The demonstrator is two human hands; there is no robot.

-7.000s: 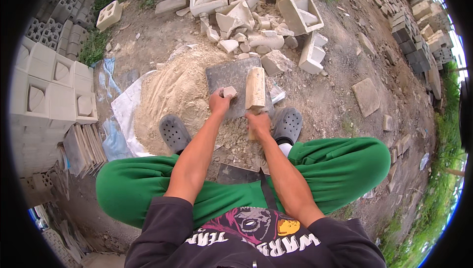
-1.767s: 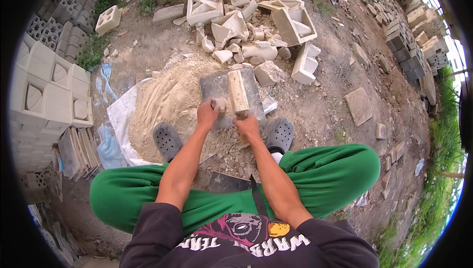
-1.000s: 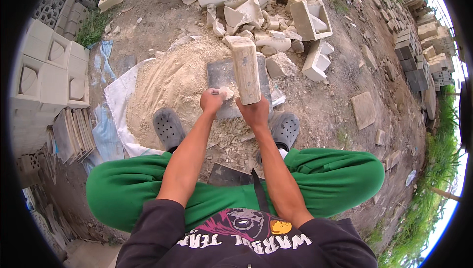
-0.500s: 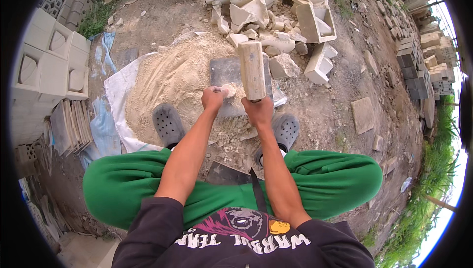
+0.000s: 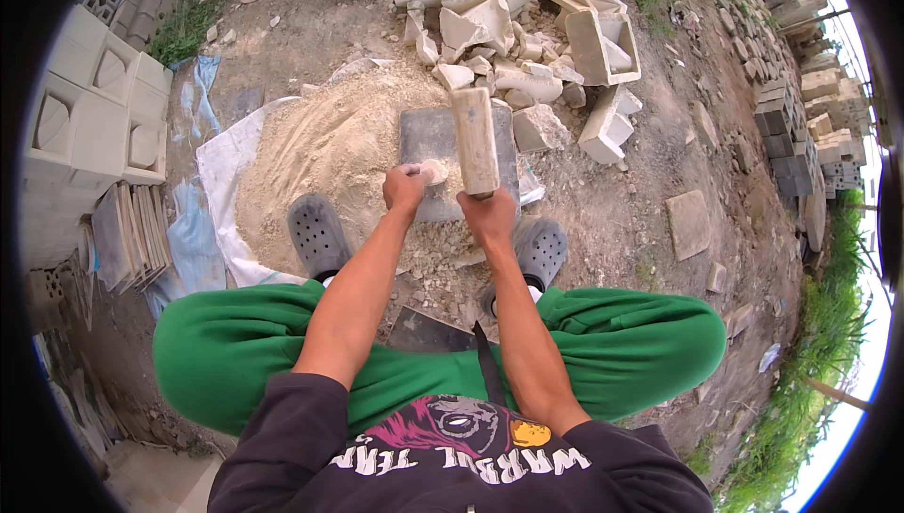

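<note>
the right hand [image 5: 490, 216] grips a long pale block [image 5: 474, 141] by its near end, long axis pointing away over the grey slab [image 5: 424, 131] — the left hand [image 5: 405, 188] pinches a small stone piece [image 5: 433, 171] there, amid sand and outdoor rubble

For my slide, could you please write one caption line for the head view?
Seated person's left hand steadies a small pale stone on a grey slab; right hand grips a pale block.
</note>
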